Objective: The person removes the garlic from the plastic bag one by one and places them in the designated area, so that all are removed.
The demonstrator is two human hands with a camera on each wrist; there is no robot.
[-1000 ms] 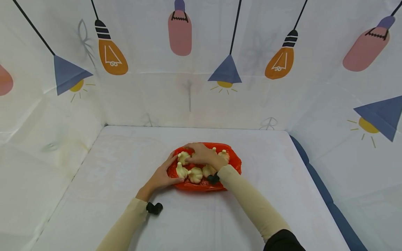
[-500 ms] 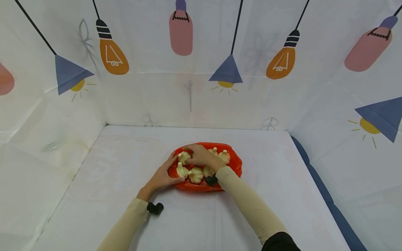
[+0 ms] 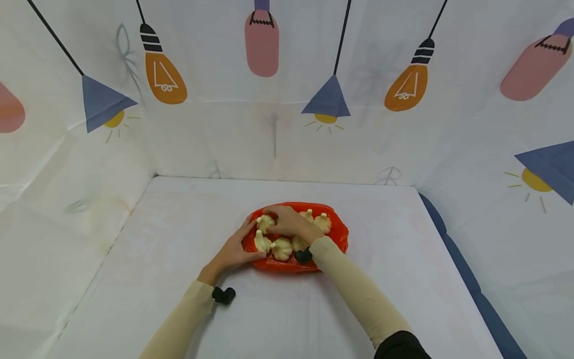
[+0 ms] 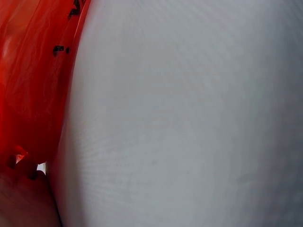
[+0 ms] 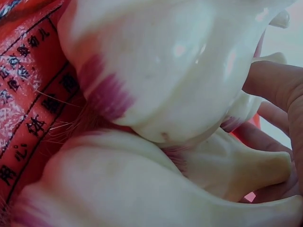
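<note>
Several garlic bulbs (image 3: 282,249) lie on a red plastic bag (image 3: 287,268) in the head view. My left hand (image 3: 233,250) rests against the bag's left edge, thumb and fingers spread apart. From the right, my right hand (image 3: 291,223) reaches across the bulbs, its thumb and fingertips around the upper-left garlic bulb (image 3: 264,223). Part of that bulb is hidden by the fingers. Close up in the right wrist view, a shiny garlic bulb (image 5: 161,61) with a purple root end fills the frame, and fingers (image 5: 274,82) show at the right.
Under the bag is a white tabletop (image 3: 381,224), with white cloth walls (image 3: 287,134) printed with lamps at the back and sides. Dark blue padding (image 3: 459,254) runs along the table's right edge. In the left wrist view the red bag (image 4: 35,80) lies at the left.
My right forearm and wrist have shifted very slightly, showing more of the upper-right bulbs. Both hands otherwise keep their places at the bag. The head view has moved a little.
</note>
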